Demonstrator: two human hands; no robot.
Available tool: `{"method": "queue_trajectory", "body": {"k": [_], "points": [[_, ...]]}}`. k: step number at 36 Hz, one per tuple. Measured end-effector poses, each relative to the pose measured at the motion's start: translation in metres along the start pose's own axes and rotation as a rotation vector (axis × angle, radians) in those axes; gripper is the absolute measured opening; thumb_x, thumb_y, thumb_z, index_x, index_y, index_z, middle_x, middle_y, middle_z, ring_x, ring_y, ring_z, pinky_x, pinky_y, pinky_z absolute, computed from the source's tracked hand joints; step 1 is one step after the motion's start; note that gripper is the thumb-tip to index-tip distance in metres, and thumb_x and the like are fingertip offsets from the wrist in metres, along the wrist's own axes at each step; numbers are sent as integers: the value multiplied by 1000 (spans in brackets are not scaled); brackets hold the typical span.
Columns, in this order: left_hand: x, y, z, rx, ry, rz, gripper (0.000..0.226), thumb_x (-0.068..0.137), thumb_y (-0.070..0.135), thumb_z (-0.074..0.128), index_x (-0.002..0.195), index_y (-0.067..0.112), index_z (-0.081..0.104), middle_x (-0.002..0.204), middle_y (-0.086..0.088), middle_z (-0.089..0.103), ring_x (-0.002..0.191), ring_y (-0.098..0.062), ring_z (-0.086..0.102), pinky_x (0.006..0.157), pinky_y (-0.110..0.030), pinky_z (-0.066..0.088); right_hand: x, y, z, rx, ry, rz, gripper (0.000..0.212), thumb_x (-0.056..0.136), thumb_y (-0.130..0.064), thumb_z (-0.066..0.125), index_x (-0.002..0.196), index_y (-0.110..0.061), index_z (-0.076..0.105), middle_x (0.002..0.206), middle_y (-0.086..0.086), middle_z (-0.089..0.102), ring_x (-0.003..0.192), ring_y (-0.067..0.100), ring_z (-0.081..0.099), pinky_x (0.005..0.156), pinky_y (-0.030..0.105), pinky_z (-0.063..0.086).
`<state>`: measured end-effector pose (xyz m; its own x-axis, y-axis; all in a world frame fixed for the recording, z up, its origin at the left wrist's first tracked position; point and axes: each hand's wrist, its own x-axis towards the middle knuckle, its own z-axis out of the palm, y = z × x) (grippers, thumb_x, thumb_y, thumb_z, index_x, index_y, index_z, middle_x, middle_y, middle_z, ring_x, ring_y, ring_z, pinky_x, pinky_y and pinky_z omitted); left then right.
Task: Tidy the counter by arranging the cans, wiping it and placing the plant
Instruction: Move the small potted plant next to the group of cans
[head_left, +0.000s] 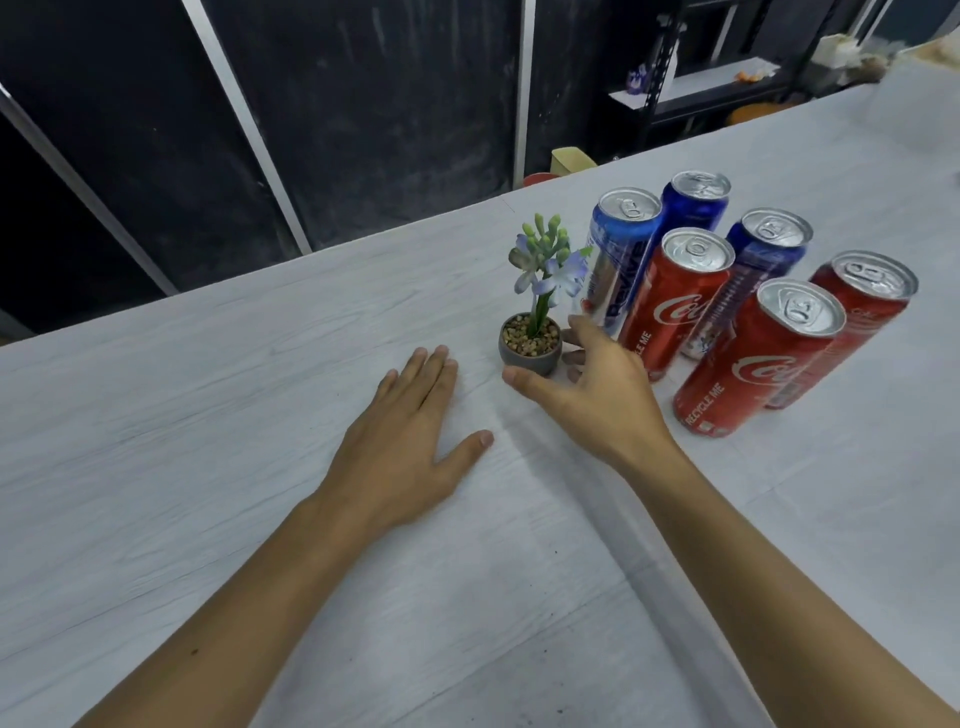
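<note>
Your left hand (410, 441) lies flat on the counter (208, 415), fingers spread a little and holding nothing. Just to its right stands the plant (535, 312), one small pot with purple flowers, right beside the cans. Your right hand (587, 384) is open around the pot, thumb in front and fingers behind. I cannot tell if they touch it. You look to be on the last job, placing the plant. Next, either let go gently or pinch the pot low so it stays up. On the right I count six cans: three blue cans (621, 254) and three red cans (670, 296), standing close together.
</note>
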<state>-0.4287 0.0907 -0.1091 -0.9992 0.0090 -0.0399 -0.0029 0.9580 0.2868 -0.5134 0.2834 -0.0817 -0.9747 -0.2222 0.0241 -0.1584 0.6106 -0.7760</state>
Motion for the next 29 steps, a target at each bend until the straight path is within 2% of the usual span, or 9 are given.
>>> {"method": "queue_trajectory", "body": {"k": [4,7,11,16,23,29], "points": [[-12,13,-10,-57,28,-38,70,101,58,40,160,24,26,170,8,10,157,-10,4,121,-24,2,-25,9,-7,-55,-18,30,87,83,-58,72,154,-19,40,154,0,48,137,19,49,111,43,46],[-23,22,-17,-83,10,-46,63,101,56,41,157,29,34,169,8,20,155,-12,13,125,-28,7,-48,8,-14,-157,-55,6,74,90,-58,65,152,-23,43,154,-3,49,140,17,45,112,34,38],[-39,28,-26,-103,-63,-34,59,101,56,43,155,33,37,167,9,25,154,-12,20,125,-31,9,-77,7,-21,-282,-86,-66,67,96,-60,55,152,-25,44,157,-5,45,145,15,37,114,29,29],[-63,37,-37,-164,-93,-3,54,100,55,48,150,34,46,161,14,37,148,-10,34,118,-31,29,-112,4,-29,-357,-129,-80,63,99,-60,45,152,-27,44,159,-3,42,148,16,31,118,30,24],[-97,59,-51,-173,-105,69,54,100,56,47,149,36,46,158,16,42,145,-10,39,115,-32,34,-169,-10,-44,-396,-122,-65,60,100,-60,42,152,-30,43,160,-3,39,149,16,28,119,33,26],[-125,81,-58,-145,-127,142,56,99,58,46,151,37,42,160,15,39,147,-12,37,116,-34,33,-216,-12,-56,-383,-57,-62,58,100,-58,45,151,-29,46,156,2,46,148,19,35,119,38,33]]}}
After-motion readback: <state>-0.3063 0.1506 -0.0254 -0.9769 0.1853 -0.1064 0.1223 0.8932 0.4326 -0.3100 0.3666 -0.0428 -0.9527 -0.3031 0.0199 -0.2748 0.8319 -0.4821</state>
